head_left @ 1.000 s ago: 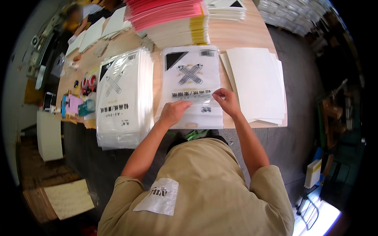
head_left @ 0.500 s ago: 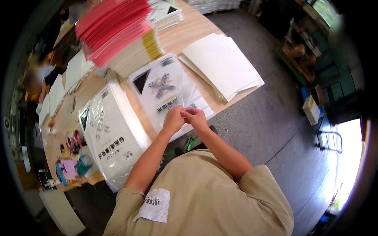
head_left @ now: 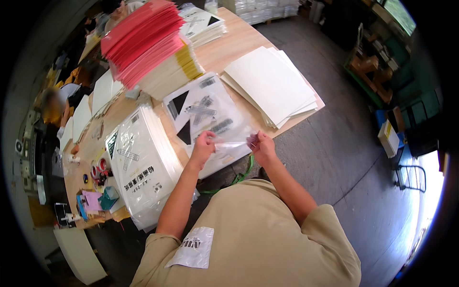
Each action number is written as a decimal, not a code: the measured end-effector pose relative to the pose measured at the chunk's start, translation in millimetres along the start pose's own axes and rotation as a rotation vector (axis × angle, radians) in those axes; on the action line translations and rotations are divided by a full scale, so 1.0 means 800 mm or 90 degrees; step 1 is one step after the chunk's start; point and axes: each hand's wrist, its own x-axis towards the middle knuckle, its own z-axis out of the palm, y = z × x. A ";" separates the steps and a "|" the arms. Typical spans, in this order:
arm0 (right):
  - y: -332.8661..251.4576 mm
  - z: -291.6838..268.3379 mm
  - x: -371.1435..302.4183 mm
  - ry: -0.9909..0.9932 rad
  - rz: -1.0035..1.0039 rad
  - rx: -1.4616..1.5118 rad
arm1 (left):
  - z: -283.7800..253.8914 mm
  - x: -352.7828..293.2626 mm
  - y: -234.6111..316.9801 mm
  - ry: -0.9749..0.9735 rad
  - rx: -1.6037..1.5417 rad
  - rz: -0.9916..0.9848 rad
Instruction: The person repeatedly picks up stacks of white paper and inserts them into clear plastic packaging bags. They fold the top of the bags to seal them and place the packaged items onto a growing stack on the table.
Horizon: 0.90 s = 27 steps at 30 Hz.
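My left hand (head_left: pixel 204 148) and my right hand (head_left: pixel 262 148) are apart at the near table edge, each with fingers pinched on the mouth edge of a clear plastic bag (head_left: pixel 231 144). The edge stretches taut between them. Printed with a black triangle and crossed pencils, the bag lies over other printed bags (head_left: pixel 210 88) on the table. To the left sits a thick stack of filled paper packs (head_left: pixel 148 167) in the same kind of bag. White paper sheets (head_left: pixel 267 81) lie in a loosely fanned pile to the right.
A tall stack of red, pink and white sheets (head_left: pixel 143 43) rises behind the bags. More packs (head_left: pixel 203 24) lie beyond it. Tape rolls (head_left: pixel 99 167) and a teal item (head_left: pixel 109 195) are at the table's left. A person (head_left: pixel 62 98) is at the far left; a cart (head_left: pixel 411 177) stands right.
My hands were together at the bag's edge and have moved apart, drawing the edge out between them. The top bag has shifted, so a second black triangle shows. The view has moved slightly.
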 end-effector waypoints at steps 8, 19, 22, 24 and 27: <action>-0.034 0.023 0.006 -0.097 -0.007 -0.173 | 0.036 -0.029 0.029 0.025 0.275 -0.046; -0.082 0.014 0.001 -0.190 -0.230 -0.885 | 0.032 -0.063 0.029 0.414 0.273 0.215; -0.092 -0.017 0.028 -0.194 -0.203 -0.977 | 0.018 -0.075 0.041 0.437 0.329 0.267; -0.098 -0.020 0.027 -0.206 -0.044 -0.868 | 0.010 -0.084 0.038 0.429 0.349 0.273; -0.104 0.008 -0.013 -0.278 0.045 -0.681 | 0.016 -0.093 0.033 0.361 0.309 0.221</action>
